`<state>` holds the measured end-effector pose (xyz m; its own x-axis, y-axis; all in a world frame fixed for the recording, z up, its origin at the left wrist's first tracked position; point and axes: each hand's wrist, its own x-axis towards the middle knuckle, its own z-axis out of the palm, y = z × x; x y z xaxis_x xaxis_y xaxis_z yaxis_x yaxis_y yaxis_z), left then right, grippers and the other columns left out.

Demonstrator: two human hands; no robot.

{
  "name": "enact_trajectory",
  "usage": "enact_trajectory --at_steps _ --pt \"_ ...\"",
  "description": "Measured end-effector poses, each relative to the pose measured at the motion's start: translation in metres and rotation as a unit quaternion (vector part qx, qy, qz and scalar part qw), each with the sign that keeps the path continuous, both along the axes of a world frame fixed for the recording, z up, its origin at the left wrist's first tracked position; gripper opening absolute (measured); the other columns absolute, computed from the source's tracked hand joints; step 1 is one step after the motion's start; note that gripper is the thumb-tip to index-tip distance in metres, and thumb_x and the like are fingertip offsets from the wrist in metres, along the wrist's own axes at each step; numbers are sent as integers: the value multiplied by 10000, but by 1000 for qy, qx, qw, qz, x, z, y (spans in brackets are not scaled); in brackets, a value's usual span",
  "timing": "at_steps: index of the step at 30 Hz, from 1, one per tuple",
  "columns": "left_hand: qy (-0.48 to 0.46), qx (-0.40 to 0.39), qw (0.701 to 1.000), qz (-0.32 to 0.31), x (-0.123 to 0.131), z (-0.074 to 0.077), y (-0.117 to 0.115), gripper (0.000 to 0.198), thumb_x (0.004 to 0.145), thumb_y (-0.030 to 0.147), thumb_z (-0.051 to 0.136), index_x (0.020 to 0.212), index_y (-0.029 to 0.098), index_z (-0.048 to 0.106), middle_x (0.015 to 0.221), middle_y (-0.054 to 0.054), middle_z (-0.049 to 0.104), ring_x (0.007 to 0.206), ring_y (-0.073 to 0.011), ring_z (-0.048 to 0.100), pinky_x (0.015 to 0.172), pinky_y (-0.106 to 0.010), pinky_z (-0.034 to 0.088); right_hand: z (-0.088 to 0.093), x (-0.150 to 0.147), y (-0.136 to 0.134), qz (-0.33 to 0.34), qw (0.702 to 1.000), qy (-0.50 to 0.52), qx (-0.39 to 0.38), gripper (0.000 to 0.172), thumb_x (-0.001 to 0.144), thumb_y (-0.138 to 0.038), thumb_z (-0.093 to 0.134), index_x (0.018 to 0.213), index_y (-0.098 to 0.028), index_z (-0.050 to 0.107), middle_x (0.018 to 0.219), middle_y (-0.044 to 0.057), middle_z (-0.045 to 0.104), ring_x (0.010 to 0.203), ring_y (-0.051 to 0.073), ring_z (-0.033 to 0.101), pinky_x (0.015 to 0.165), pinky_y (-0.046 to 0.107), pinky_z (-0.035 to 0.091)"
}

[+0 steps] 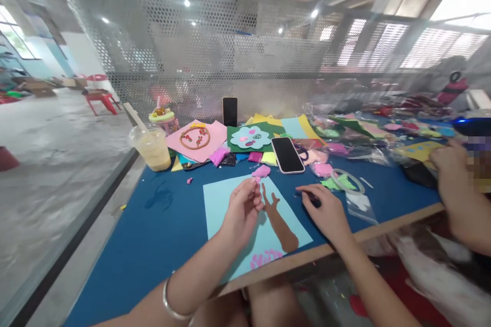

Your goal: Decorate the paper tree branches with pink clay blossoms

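Observation:
A light blue sheet lies on the blue table, with a brown tree trunk shape and pink pieces near its front edge. Over the sheet, my left hand pinches a small bit of pink clay. Behind it a larger pink clay lump sits at the sheet's far edge. My right hand rests right of the sheet, fingers curled around a dark object that is mostly hidden.
A drink cup stands at the left. Behind the sheet lie a phone, clay packets and craft sheets. A clear ring is at the right. Another person's hand is at the far right.

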<state>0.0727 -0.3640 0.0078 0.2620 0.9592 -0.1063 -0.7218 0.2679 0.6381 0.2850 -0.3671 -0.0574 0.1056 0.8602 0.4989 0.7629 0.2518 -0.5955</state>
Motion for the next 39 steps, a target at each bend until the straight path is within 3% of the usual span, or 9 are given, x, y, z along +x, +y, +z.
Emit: enact_trajectory --at_steps 9,15,20,25,31,39 --pt "20 26 999 6 -4 -3 9 290 552 245 810 719 147 595 631 58 503 468 -23 382 425 -165 322 2 -1 6 13 999 24 38 219 805 -223 484 836 -185 697 880 77 689 782 213 625 729 341 483" --pt "48 32 998 -1 -17 0 12 225 593 207 781 739 144 622 696 30 563 501 -38 448 454 -174 400 1 1 5 26 997 51 47 222 809 -231 481 823 -175 695 881 81 694 794 215 630 721 342 493" --pt "95 25 995 -6 -30 -5 8 205 607 196 792 732 136 640 627 37 535 509 -50 475 490 -172 454 3 1 4 45 994 83 50 212 820 -238 486 839 -183 690 897 75 690 811 210 637 710 331 507" --pt "136 21 990 -11 -40 -6 7 194 620 193 796 731 122 654 606 31 548 517 -52 494 537 -172 482 21 -22 3 87 987 115 71 158 800 -211 533 836 -190 685 887 61 681 795 199 634 687 316 507" --pt "160 17 987 -15 -44 -2 8 217 607 230 814 726 112 676 603 20 566 529 -57 503 525 -165 485 54 -62 7 237 964 97 77 134 803 -186 586 895 -191 683 889 45 654 754 151 604 711 293 498" --pt "194 47 980 -29 -41 -8 13 187 637 261 798 716 135 685 660 -1 605 552 -65 507 533 -173 488 64 -88 5 225 964 135 47 129 738 -222 704 861 -188 690 812 39 657 675 137 591 553 234 461"
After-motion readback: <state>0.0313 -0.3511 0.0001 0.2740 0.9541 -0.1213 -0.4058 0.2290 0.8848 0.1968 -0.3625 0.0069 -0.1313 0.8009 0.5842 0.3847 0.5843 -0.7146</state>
